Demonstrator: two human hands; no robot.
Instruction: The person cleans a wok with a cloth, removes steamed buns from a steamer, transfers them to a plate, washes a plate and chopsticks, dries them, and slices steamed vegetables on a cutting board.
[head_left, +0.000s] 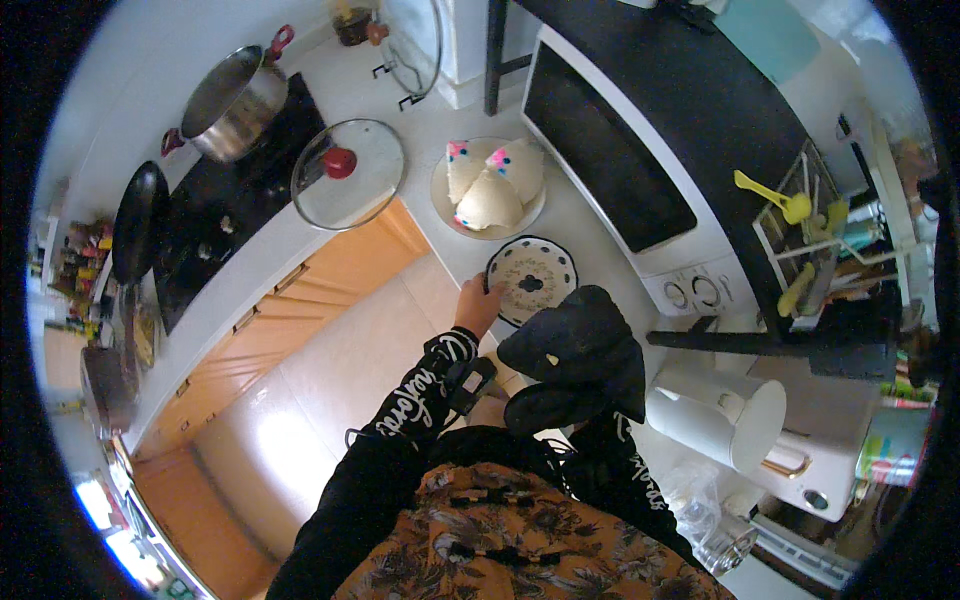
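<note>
A white plate [531, 275] with a dark-dotted rim and floral pattern lies at the counter's edge, just in front of the microwave. My left hand [478, 305] grips its left rim, thumb and fingers closed on the edge. A thick black oven mitt [580, 345] covers my right hand and overlaps the plate's near right rim. The fingers inside the mitt are hidden. Just beyond stands a pale plate [440, 203] bearing three white, bun-like pieces [490, 201] with pink and blue marks.
A glass lid [372, 195] with a red knob lies at the counter's inner corner. On the left, a steel pot [235, 105] and a black frying pan [140, 220] stand by the black cooktop [235, 190]. A white microwave [625, 160] and white kettle [715, 415] are at right.
</note>
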